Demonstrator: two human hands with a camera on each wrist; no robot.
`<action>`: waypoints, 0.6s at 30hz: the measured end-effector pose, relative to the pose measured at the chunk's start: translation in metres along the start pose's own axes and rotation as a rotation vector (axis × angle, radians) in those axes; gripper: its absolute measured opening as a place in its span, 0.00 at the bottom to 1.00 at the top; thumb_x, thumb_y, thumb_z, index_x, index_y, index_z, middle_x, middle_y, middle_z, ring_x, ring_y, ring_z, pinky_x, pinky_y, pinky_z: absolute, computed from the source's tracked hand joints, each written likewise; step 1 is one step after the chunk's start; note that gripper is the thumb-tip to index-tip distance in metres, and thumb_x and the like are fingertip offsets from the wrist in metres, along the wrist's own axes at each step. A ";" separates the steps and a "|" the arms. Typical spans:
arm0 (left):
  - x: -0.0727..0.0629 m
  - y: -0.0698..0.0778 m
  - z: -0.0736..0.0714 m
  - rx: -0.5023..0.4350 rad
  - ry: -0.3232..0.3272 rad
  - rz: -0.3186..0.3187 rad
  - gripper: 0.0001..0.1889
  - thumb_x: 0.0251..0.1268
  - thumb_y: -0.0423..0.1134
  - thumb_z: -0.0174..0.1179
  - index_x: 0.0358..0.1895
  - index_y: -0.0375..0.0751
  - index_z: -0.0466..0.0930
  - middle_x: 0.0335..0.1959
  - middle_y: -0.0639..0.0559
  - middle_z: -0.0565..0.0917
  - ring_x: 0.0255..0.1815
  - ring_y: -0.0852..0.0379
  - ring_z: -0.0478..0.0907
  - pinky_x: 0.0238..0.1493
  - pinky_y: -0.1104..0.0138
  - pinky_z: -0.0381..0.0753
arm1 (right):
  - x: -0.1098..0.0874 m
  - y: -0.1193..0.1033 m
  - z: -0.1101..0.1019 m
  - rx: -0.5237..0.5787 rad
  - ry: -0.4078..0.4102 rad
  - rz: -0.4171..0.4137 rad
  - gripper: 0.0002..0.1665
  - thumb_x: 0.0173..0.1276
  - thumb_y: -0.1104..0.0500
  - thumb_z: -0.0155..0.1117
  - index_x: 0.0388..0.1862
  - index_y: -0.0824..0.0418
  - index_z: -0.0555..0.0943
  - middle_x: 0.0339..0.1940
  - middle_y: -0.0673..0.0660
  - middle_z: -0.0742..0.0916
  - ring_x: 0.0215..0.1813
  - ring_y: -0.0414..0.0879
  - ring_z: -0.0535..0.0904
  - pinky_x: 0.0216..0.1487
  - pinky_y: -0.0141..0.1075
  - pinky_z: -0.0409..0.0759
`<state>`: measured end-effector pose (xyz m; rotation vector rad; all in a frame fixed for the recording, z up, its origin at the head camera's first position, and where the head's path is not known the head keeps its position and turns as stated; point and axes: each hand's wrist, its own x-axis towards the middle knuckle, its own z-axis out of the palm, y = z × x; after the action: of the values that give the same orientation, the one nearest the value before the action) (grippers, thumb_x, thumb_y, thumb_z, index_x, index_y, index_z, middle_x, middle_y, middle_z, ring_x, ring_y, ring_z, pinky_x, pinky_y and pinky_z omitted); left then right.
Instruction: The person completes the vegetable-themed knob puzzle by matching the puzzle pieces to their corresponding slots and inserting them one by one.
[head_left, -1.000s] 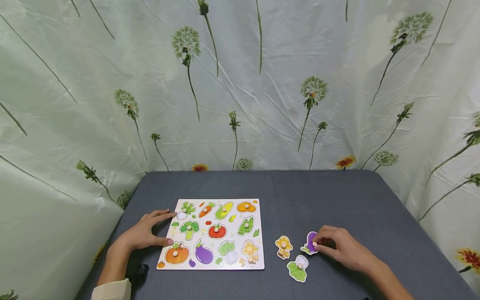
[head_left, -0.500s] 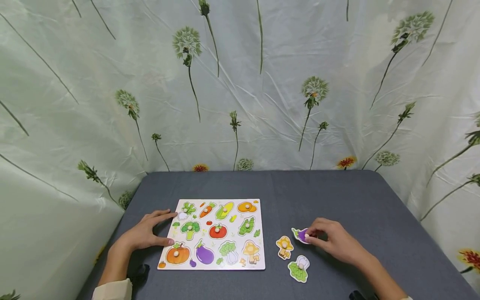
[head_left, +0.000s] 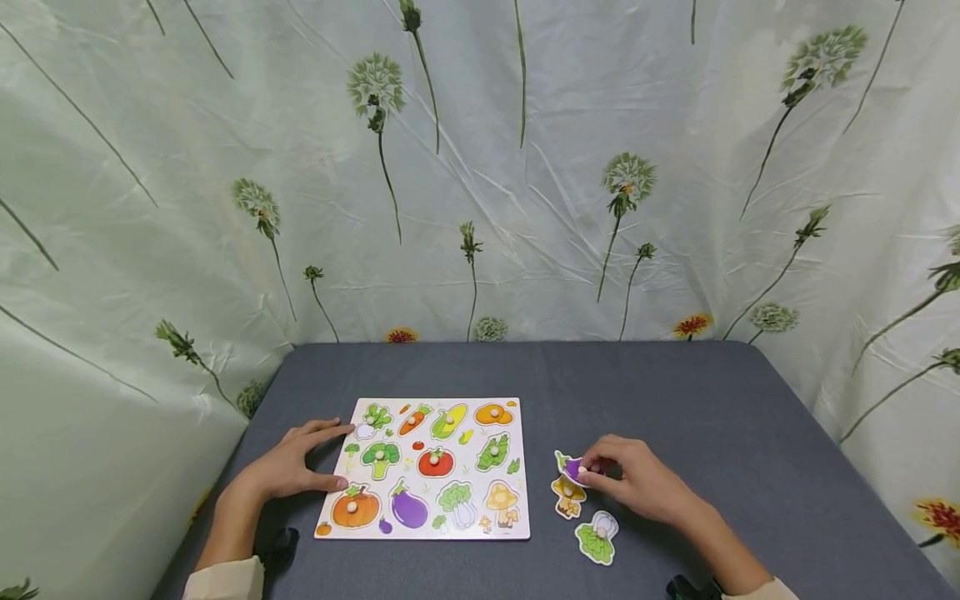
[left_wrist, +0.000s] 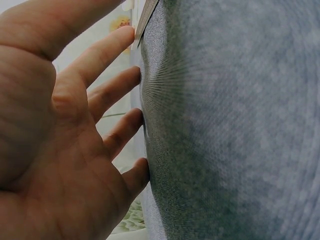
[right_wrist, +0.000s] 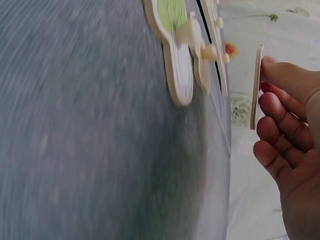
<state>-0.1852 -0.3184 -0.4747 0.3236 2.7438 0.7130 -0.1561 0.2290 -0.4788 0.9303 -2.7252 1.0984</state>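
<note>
My right hand pinches the eggplant puzzle piece by its small knob. In the right wrist view the eggplant piece appears edge-on, raised off the table. It overlaps the mushroom piece in the head view. The bok choy piece lies just below that. My left hand is spread at the left side of the white vegetable puzzle board, thumb and index finger at its edge. In the left wrist view the fingers are straight, tips down on the cloth and at the board.
Several knobbed pieces sit in the board, among them a pumpkin and a tomato. Eggplant, bok choy and mushroom pictures along its front row have no knobs. Grey cloth covers the table, and a dandelion-print curtain hangs behind it.
My right hand has lifted the eggplant piece, turned it, and carried it left until it overlaps the mushroom piece in the head view. The left hand stays at the board.
</note>
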 end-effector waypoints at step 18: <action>0.000 0.000 -0.001 0.007 -0.001 -0.001 0.48 0.49 0.60 0.78 0.76 0.53 0.70 0.78 0.33 0.63 0.74 0.26 0.57 0.61 0.26 0.65 | 0.028 -0.029 0.038 0.113 -0.071 0.007 0.05 0.70 0.49 0.72 0.37 0.46 0.86 0.31 0.38 0.82 0.33 0.30 0.76 0.35 0.29 0.80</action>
<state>-0.1855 -0.3185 -0.4742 0.3238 2.7461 0.7024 -0.1566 0.1730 -0.4818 0.9938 -2.7485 1.2555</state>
